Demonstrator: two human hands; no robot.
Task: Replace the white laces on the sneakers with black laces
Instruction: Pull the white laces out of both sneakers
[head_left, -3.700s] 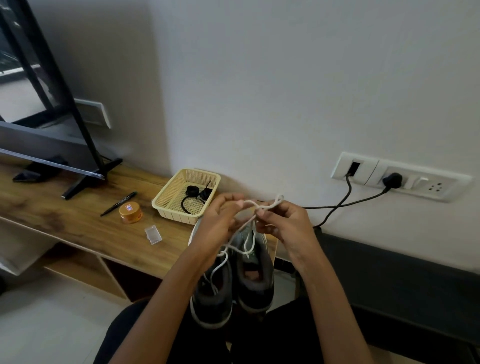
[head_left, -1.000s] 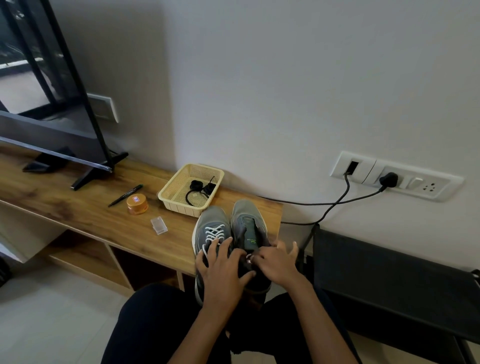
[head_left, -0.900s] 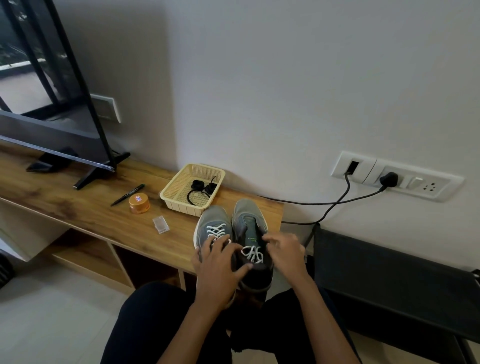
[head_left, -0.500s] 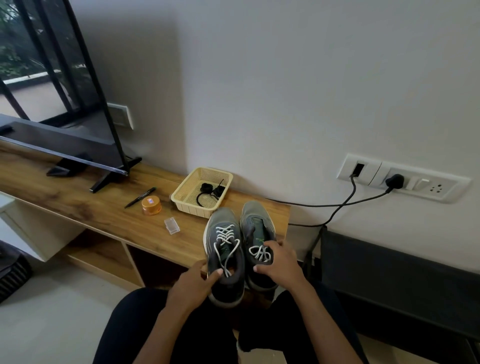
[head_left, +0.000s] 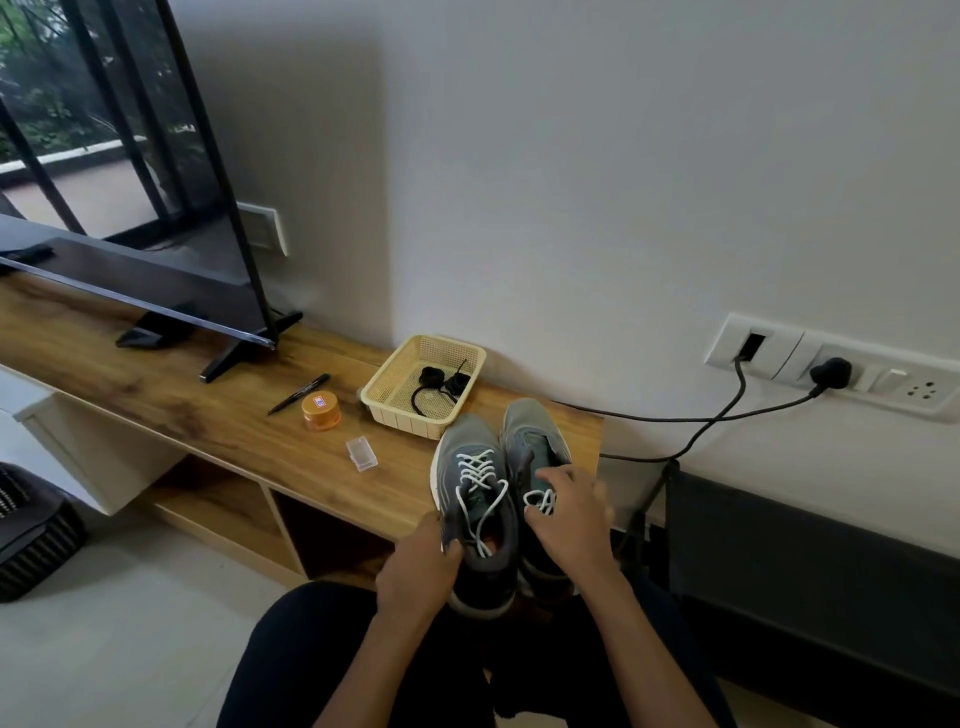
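The left hand grips the left sneaker by its collar to steady it; the right hand covers the white lace on the right sneaker, grasp unclear. Black laces wait in the basket beyond.

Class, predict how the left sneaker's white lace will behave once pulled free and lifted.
The white lace likely hangs limp: its loose ends curve over the left sneaker. Probably light, being thin cord. Its crisscrosses may drag.
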